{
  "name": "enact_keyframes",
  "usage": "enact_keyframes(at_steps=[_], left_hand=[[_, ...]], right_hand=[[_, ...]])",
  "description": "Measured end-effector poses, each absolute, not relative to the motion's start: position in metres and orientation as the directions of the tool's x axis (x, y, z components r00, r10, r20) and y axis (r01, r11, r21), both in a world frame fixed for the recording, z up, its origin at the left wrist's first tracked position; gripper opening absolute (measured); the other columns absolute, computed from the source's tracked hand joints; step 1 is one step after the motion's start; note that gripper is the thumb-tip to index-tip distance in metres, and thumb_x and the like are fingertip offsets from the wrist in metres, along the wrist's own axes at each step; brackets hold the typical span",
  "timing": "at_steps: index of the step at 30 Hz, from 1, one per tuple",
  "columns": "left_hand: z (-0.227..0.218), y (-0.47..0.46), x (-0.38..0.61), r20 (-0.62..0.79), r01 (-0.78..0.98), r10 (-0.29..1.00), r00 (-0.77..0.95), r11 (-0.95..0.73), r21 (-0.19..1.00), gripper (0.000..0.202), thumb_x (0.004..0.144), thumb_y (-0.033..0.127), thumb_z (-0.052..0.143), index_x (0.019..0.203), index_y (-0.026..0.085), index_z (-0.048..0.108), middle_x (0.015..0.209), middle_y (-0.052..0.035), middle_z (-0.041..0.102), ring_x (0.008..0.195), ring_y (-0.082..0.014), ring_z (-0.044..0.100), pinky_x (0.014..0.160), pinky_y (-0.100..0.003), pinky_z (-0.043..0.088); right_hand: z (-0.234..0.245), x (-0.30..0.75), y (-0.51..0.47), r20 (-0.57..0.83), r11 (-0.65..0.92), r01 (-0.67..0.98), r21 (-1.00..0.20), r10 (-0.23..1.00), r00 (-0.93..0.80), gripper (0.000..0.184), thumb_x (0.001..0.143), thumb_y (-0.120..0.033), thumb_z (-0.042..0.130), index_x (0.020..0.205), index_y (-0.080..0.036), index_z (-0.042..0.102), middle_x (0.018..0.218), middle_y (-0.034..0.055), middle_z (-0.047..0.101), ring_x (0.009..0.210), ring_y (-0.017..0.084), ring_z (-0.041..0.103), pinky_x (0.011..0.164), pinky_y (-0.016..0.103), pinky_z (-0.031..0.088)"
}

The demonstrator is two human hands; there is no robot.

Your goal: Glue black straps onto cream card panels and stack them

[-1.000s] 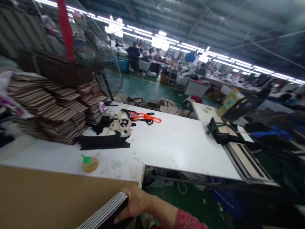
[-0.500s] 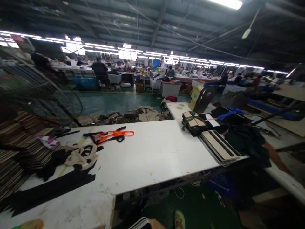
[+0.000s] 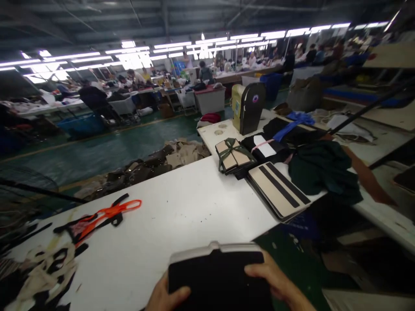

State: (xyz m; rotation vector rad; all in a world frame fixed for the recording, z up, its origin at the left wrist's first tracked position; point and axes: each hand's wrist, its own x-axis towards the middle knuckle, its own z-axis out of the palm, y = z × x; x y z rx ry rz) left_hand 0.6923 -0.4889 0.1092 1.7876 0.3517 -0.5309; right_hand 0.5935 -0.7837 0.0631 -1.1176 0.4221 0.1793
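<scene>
Low in the view, a stack of black panels with pale edges [image 3: 217, 276] is held between both hands over the white table's front edge. My left hand [image 3: 168, 293] is closed on its left side, thumb lying on the black top. On the opposite side, my right hand [image 3: 272, 274] grips the stack, its thumb also on top. Ahead to the right lies a pile of beige panels with two black stripes [image 3: 275, 190]. Behind that pile sits a bundle of beige pieces tied with a dark green strip [image 3: 231, 153].
Orange straps [image 3: 113, 211] and beige fabric scraps [image 3: 45, 272] lie on the table's left part. A sewing machine [image 3: 248, 108] stands at the back right, near dark green cloth [image 3: 324, 168]. Cut pieces are heaped on the floor [image 3: 139, 168] beyond the table. People work at distant tables.
The view has turned right and down. The stack, barely in sight at the bottom before, is now raised in front of me with both hands on it.
</scene>
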Motion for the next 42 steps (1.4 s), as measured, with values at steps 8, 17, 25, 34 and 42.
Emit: enact_keyframes(at_steps=[8,17,25,34,42], left_hand=[[0.105,-0.595,0.773,-0.285,0.186,-0.542,0.791,-0.231,0.955,0.041,0.065,0.025,0.084,0.102,0.020,0.070,0.097,-0.0031,0.077,0.093,-0.0259,0.071,0.085,-0.037,0.058],[0.100,-0.596,0.836,-0.064,-0.055,-0.590,0.805,-0.182,0.982,0.035,0.064,0.027,0.087,0.094,0.020,0.070,0.089,-0.0021,0.075,0.081,-0.0213,0.072,0.073,-0.032,0.061],[0.075,-0.574,0.912,-0.157,0.087,-0.466,0.871,-0.168,0.982,0.045,0.058,0.030,0.089,0.095,0.017,0.067,0.093,-0.0042,0.076,0.088,-0.0251,0.072,0.087,-0.040,0.058],[0.033,-0.557,0.933,-0.278,0.217,-0.365,0.889,-0.199,0.956,0.054,0.055,0.037,0.091,0.098,0.016,0.067,0.098,-0.0073,0.075,0.097,-0.0273,0.069,0.099,-0.047,0.051],[0.013,-0.552,0.921,-0.375,0.356,-0.255,0.891,-0.120,0.927,0.088,0.052,0.035,0.095,0.129,0.019,0.055,0.143,-0.0156,0.054,0.133,-0.0337,0.050,0.116,-0.050,0.034]], right_hand=[[0.072,0.576,-0.886,-0.292,0.174,-0.239,-0.955,-0.439,0.849,0.054,0.066,-0.040,0.085,0.114,-0.020,0.070,0.110,0.0104,0.075,0.102,0.030,0.069,0.089,0.039,0.057],[0.104,0.604,-0.861,-0.091,-0.097,-0.161,-0.982,-0.502,0.860,0.039,0.073,-0.034,0.082,0.110,-0.026,0.075,0.113,0.0070,0.075,0.097,0.024,0.073,0.087,0.029,0.059],[0.081,0.687,-0.819,-0.058,-0.107,-0.166,-0.980,-0.646,0.761,0.046,0.068,-0.041,0.085,0.109,-0.022,0.074,0.105,0.0058,0.077,0.091,0.023,0.073,0.085,0.030,0.060],[0.013,0.730,-0.805,-0.134,-0.058,-0.175,-0.983,-0.431,0.893,0.045,0.075,-0.045,0.079,0.112,-0.022,0.072,0.107,0.0065,0.075,0.100,0.027,0.069,0.095,0.040,0.055],[0.000,0.731,-0.802,-0.131,-0.046,-0.156,-0.987,-0.337,0.932,0.040,0.079,-0.039,0.076,0.115,-0.022,0.071,0.110,0.0052,0.074,0.099,0.024,0.068,0.094,0.036,0.054]])
